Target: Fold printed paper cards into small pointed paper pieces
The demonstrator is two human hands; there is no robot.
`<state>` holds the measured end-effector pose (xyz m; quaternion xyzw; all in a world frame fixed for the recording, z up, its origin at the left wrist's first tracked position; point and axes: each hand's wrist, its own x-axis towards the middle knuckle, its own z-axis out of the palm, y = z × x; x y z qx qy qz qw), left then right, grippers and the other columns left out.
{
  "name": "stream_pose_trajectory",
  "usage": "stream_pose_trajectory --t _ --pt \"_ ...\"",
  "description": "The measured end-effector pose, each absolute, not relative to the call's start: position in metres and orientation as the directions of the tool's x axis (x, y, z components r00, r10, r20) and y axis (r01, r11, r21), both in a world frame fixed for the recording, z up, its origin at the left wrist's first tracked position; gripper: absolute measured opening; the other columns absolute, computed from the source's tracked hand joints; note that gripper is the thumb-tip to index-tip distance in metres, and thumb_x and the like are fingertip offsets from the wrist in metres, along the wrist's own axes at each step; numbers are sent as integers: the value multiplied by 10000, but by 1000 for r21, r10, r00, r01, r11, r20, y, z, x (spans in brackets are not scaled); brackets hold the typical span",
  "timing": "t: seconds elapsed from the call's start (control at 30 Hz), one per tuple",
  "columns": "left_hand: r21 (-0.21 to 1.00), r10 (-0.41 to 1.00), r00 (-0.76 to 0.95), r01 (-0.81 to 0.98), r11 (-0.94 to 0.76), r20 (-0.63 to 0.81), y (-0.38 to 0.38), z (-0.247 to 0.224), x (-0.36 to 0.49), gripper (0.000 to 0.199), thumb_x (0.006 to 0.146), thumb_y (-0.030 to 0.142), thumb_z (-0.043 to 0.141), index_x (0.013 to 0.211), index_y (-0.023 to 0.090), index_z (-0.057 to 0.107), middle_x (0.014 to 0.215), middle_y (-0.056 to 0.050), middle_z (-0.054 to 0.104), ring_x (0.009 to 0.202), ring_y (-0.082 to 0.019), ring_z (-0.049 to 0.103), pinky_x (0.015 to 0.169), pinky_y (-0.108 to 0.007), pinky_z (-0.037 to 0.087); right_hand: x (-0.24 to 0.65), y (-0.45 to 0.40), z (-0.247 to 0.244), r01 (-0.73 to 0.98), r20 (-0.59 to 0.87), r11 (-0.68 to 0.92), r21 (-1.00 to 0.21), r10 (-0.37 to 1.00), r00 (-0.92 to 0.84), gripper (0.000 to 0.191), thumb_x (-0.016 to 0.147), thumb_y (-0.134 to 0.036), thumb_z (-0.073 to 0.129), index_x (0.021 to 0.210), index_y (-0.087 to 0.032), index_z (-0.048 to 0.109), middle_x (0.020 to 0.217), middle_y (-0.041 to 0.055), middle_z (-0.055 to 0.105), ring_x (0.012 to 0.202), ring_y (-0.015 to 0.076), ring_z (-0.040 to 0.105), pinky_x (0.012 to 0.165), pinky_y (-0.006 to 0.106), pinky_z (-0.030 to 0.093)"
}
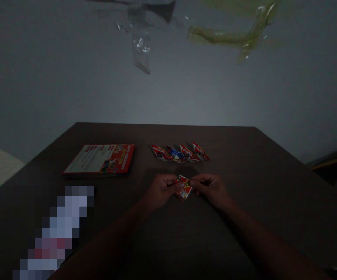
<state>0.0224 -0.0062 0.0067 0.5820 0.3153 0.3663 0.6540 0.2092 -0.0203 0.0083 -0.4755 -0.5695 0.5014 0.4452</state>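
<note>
Folded paper held between two hands above a dark table [244,155], in dim light. The folded paper [186,191], red with white and yellow print, is held at the middle of the scene, toward the near side of the table; its left and right corners are partly covered by fingers, and its lettering cannot be read. By the left hand [160,190] the left side is pinched, the thumb being laid across the front face and the other fingers curled mostly out of sight behind it. By the right hand [214,189] the right corner is gripped between closed thumb and forefinger, the remaining fingers being bent and partly hidden. Whether the paper is touched to the tabletop cannot be told. Both forearms are cut off at the near edge of the view.

Beyond the hands, four folded pieces [188,153] are set in a slanting row, the second from the left showing blue, the others red; their undersides are hidden. At the left, a stack of printed sheets [82,163] is seen, its count indistinct. Nearer, a pixelated object [59,229] is masked beyond recognition and cut off below. On the far wall [168,101], clear tape [141,50] and yellowish tape [221,36] are seen.
</note>
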Motion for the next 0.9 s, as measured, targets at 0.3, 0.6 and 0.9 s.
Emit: stream_pose_trajectory --t 0.3,0.6,0.9 --pt "991 861 508 -126 51 20 -5 2 22 298 784 391 621 768 94 642 674 -23 631 525 -111 598 512 -251 529 208 -19 8 57 28 35 -998 992 -122 229 685 -365 728 721 -140 709 498 -14 570 439 70 445 428 203 321" --pt "975 886 422 17 -222 195 -10 -1 18 677 648 305 766 1249 200 473 1150 -107 619 971 -224 624 821 -362 520 211 -14 -3 -38 4 1 -999 997 -80 206 673 -346 747 705 -148 701 542 -6 603 454 67 463 446 201 323" --pt "784 832 378 324 -529 405 -11 4 18 737 567 371 805 1222 222 504 1204 -96 554 1136 -260 512 948 -440 437 210 -14 -3 -32 -32 -34 -999 996 -85 222 664 -353 755 698 -142 694 525 -11 590 447 69 457 443 205 309"
